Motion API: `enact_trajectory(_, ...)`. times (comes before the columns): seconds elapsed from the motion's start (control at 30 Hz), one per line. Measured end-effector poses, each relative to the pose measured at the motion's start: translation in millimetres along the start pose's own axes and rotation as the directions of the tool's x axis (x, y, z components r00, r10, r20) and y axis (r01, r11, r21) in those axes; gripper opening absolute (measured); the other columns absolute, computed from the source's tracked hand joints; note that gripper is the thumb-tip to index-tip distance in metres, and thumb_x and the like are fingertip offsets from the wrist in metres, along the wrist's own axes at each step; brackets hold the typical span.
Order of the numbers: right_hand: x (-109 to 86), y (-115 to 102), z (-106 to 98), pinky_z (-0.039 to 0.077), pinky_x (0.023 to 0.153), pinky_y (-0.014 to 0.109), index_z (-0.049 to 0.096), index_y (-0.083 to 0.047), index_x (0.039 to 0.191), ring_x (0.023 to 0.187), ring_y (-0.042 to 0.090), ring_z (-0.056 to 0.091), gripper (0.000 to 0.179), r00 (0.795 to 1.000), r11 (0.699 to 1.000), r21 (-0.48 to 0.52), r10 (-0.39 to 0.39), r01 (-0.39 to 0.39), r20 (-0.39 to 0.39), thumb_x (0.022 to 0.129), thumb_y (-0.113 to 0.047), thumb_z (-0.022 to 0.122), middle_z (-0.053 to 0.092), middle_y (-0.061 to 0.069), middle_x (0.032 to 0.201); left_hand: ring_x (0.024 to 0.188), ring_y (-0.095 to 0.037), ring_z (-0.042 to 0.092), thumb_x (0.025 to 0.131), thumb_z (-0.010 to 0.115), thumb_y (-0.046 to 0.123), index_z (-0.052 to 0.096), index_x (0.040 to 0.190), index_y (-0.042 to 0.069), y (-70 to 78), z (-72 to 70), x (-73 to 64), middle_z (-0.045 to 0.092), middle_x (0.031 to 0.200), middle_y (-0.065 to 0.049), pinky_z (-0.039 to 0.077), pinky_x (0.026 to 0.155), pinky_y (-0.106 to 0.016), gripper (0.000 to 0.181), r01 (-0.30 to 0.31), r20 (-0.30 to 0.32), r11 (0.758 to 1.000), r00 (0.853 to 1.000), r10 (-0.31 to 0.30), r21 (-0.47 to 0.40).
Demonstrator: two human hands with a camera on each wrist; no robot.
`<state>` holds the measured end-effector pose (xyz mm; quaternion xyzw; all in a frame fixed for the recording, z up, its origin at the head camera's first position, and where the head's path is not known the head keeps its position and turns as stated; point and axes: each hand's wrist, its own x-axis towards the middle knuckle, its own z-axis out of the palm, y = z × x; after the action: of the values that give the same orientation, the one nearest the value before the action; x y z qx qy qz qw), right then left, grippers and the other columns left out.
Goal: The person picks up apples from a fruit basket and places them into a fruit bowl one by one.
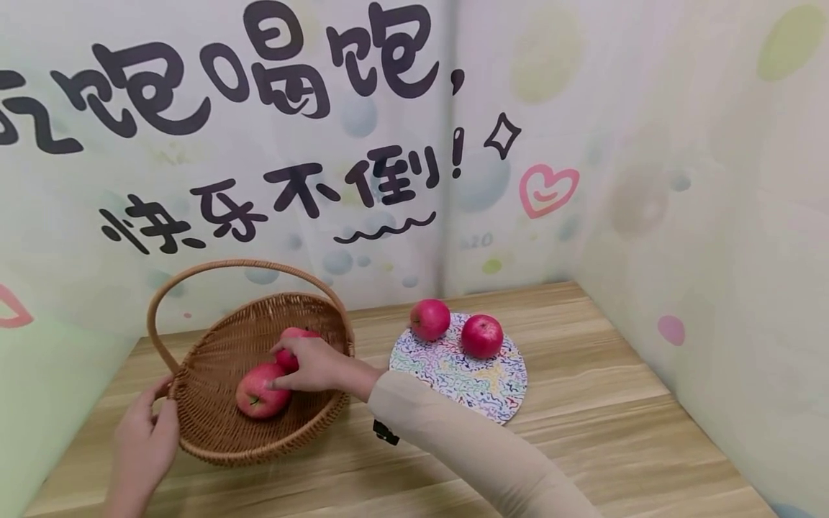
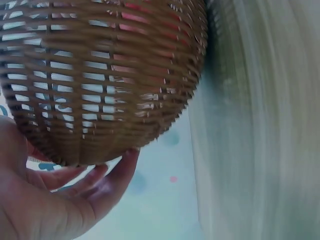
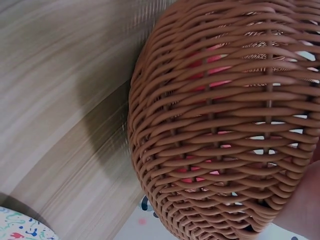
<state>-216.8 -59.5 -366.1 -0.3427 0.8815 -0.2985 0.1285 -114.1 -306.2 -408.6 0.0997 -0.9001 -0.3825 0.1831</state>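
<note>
In the head view, a brown wicker basket (image 1: 214, 360) with an arched handle stands on the table's left, its opening facing me. My left hand (image 1: 147, 428) grips its left rim; the left wrist view shows those fingers curled at the basket's edge. Inside lie two red apples, a front one (image 1: 252, 401) and a back one (image 1: 285, 358). Reaching in from the right, my right hand (image 1: 317, 363) holds the back apple from above, its thumb close against the front apple. Wickerwork hides most of this hand in the right wrist view.
Right of the basket lies a round, colorfully patterned mat (image 1: 447, 370) bearing two more red apples, one at left (image 1: 430, 319) and one at right (image 1: 482, 337). A printed backdrop (image 1: 401, 266) rises behind the wood-grain table (image 1: 596, 403).
</note>
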Motion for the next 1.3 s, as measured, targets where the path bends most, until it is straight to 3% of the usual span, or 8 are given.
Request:
enact_trajectory(0.07,1.5,-0.7,0.4,0.046,0.102,0.017,0.060,-0.011,0.147,0.132,0.009,0.057,0.054,1.000,1.000,-0.001,0.000,0.000,0.014,0.099,-0.031,0.075,0.065,0.004,0.143,0.079,0.016,0.051,0.106,0.032,0.011,0.047,0.147,-0.017,-2.7,-2.3,2.7,0.054,0.137,-0.041,0.044,0.057,-0.012,0.052,-0.041,0.004,0.999,0.999,0.041,0.025)
enact_trajectory(0.23,7.6,-2.7,2.8,0.045,0.102,0.014,0.058,-0.010,0.148,0.128,0.005,0.058,0.055,0.999,0.999,-0.031,-0.027,0.028,0.044,0.099,-0.031,0.074,0.065,0.003,0.142,0.080,-0.015,0.071,0.104,0.032,0.008,0.047,0.145,-0.019,-5.5,-5.8,5.6,0.057,0.131,-0.042,0.046,0.056,-0.013,0.051,-0.089,0.020,0.994,0.996,0.088,0.057)
enact_trajectory(0.3,10.1,-4.0,3.9,0.044,0.101,0.013,0.058,-0.011,0.148,0.126,0.004,0.058,0.056,0.998,0.998,-0.056,-0.034,0.037,0.051,0.099,-0.032,0.074,0.066,0.002,0.141,0.086,-0.040,0.074,0.104,0.031,0.007,0.046,0.145,-0.020,-6.1,-6.9,6.3,0.056,0.130,-0.044,0.046,0.055,-0.014,0.051,-0.106,0.029,0.993,0.994,0.104,0.059)
enact_trajectory(0.37,12.3,-5.0,5.1,0.044,0.101,0.012,0.059,-0.012,0.148,0.125,0.003,0.058,0.056,0.998,0.997,-0.073,-0.029,0.033,0.054,0.099,-0.033,0.075,0.066,0.000,0.140,0.084,-0.040,0.074,0.104,0.032,0.007,0.046,0.145,-0.019,-6.8,-8.0,7.5,0.057,0.129,-0.044,0.047,0.055,-0.016,0.050,-0.119,0.037,0.990,0.992,0.117,0.069)
enact_trajectory(0.47,14.5,-6.0,6.7,0.045,0.099,0.012,0.059,-0.014,0.147,0.123,0.002,0.059,0.056,0.998,0.996,-0.089,-0.004,0.010,0.058,0.098,-0.034,0.076,0.067,-0.002,0.137,0.078,-0.016,0.073,0.105,0.033,0.008,0.046,0.144,-0.018,-8.4,-8.7,9.2,0.058,0.128,-0.045,0.046,0.056,-0.017,0.049,-0.135,0.050,0.988,0.990,0.131,0.081)
enact_trajectory(0.63,17.4,-4.9,10.0,0.047,0.094,0.012,0.060,-0.016,0.146,0.112,0.001,0.061,0.055,0.998,0.995,-0.098,0.024,-0.018,0.063,0.097,-0.034,0.077,0.070,-0.003,0.128,0.075,0.020,0.044,0.107,0.033,0.011,0.045,0.145,-0.017,-11.5,-7.3,9.5,0.059,0.128,-0.046,0.046,0.057,-0.019,0.049,-0.136,0.068,0.987,0.989,0.130,0.085)
enact_trajectory(0.97,20.8,-3.6,13.8,0.047,0.089,0.011,0.063,-0.014,0.144,0.108,0.002,0.062,0.052,0.998,0.997,-0.076,0.025,-0.020,0.063,0.097,-0.031,0.077,0.072,-0.002,0.125,0.074,0.019,0.045,0.106,0.031,0.011,0.043,0.147,-0.016,-13.2,-4.8,7.2,0.058,0.128,-0.046,0.046,0.056,-0.021,0.050,-0.104,0.078,0.992,0.992,0.098,0.073)
enact_trajectory(1.3,24.9,-5.5,17.6,0.042,0.101,0.011,0.062,-0.015,0.148,0.124,0.003,0.059,0.057,0.991,0.985,-0.168,-0.018,0.040,0.129,0.096,-0.027,0.080,0.067,0.000,0.141,0.072,0.016,0.048,0.107,0.029,0.012,0.042,0.147,-0.015,-9.7,-5.6,6.5,0.059,0.129,-0.045,0.045,0.055,-0.024,0.050,-0.081,0.089,0.993,0.993,0.074,0.083)
